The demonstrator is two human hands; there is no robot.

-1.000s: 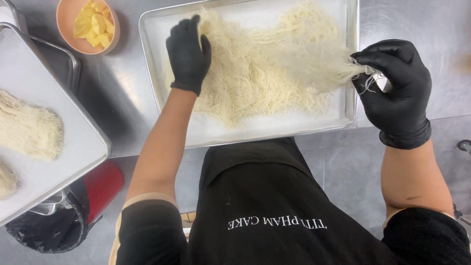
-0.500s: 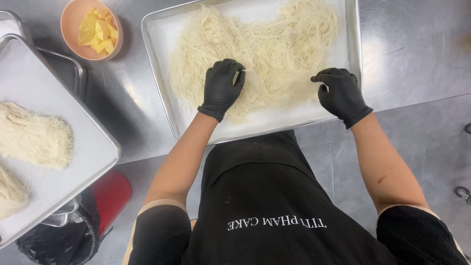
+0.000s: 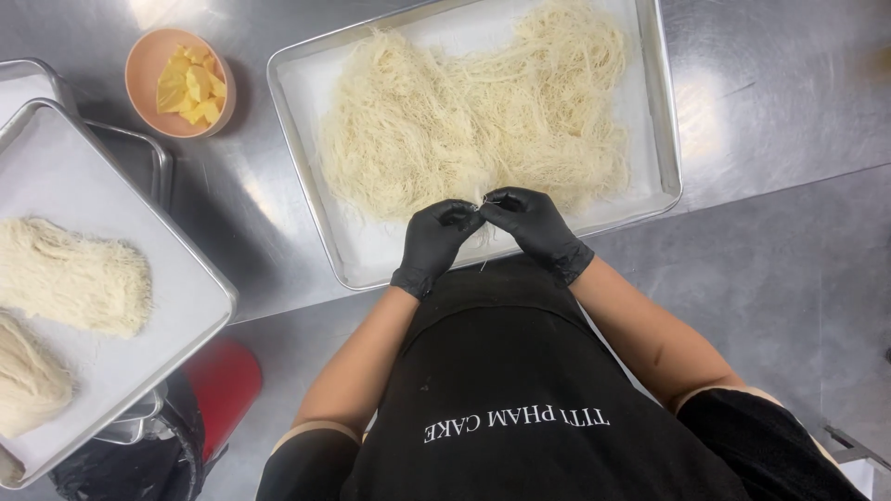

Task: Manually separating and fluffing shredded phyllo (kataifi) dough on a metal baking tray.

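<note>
A metal tray (image 3: 306,176) lined with white paper holds a wide spread of thin pale noodle-like strands (image 3: 483,111). Both my hands wear black gloves and meet at the tray's near edge. My left hand (image 3: 436,241) and my right hand (image 3: 534,223) pinch a small tuft of the strands between their fingertips, touching each other just above the near rim.
A second paper-lined tray (image 3: 111,362) at the left carries two bundles of the same strands (image 3: 74,274), over other stacked trays. An orange bowl (image 3: 139,70) of yellow chunks stands at the back left. A red-and-black bin (image 3: 218,385) sits under the steel table's edge.
My hands were spread apart, one pulling strands off to the right, then both pressed flat on the pile. Now they have come together at the tray's near edge, pinching a tuft.
</note>
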